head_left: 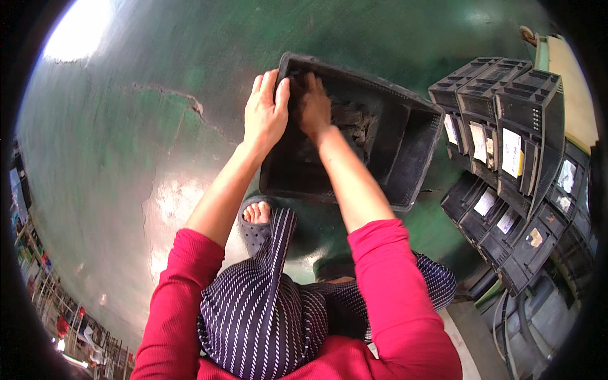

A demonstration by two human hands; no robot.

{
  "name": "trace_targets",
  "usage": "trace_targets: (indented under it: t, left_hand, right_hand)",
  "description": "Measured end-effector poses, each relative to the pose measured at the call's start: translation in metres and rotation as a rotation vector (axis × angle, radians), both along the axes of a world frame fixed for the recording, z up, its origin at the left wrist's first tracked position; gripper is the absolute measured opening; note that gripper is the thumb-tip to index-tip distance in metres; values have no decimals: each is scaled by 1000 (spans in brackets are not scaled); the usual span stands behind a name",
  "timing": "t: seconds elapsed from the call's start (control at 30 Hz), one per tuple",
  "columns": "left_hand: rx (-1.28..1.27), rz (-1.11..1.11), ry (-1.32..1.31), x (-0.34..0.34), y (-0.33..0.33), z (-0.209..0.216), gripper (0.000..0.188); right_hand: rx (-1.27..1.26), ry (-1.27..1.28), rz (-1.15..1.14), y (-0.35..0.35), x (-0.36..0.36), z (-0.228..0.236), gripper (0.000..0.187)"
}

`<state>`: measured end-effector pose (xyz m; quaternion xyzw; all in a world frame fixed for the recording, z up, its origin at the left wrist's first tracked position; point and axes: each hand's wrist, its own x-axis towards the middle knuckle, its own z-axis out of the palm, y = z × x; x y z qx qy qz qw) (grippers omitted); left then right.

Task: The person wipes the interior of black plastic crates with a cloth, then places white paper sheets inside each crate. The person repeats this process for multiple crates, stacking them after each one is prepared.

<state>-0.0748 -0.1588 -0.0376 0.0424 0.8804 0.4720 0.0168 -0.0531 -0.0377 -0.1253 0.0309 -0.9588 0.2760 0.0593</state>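
Green floor (354, 30), scuffed and glossy, spreads across the view, with a crack (166, 92) running through it to the left of the hands. On it sits a black plastic bin (415, 149), open side up, directly ahead of the person. At its left wall, the left grip (266, 113) lies against the rim with thumb and fingers slightly spread; whether it is clamped on the edge cannot be told. Inside the bin, the right grip (313, 109) reaches down near that same wall, fingers pointing away from the person, blurred and shaded; how far it is closed, or on what, cannot be told. Just beside it, crumpled dark material (356, 126) lies on the bin's bottom. Bare forearms lead back to pushed-up red sleeves (398, 272). Below the bin show a grey clog (254, 235) and striped trousers (253, 316). To the right, apart from the bin, stand stacked black crates (472, 88) bearing pale labels (511, 151). Cluttered shelving (66, 307) lines the lower left edge.
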Motion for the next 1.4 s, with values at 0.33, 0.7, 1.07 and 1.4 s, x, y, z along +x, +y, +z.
trace_targets:
  t: [0.33,0.7,1.07,1.4]
  left_hand:
    - [-23,72,-7,2,-1,-1,33]
    - [-11,80,-65,2,-7,2,38]
    - [751,74,-552,20,-41,-33,35]
    - [921,115,-474,26,-32,-44,33]
  right_hand:
    - [317,-665,970,-6,58,66,33]
    - [317,-527,595,129,110,95,50]
    - [-392,-365,-102,71,103,93,62]
    - [-248,-173,-247,-1,87,120,35]
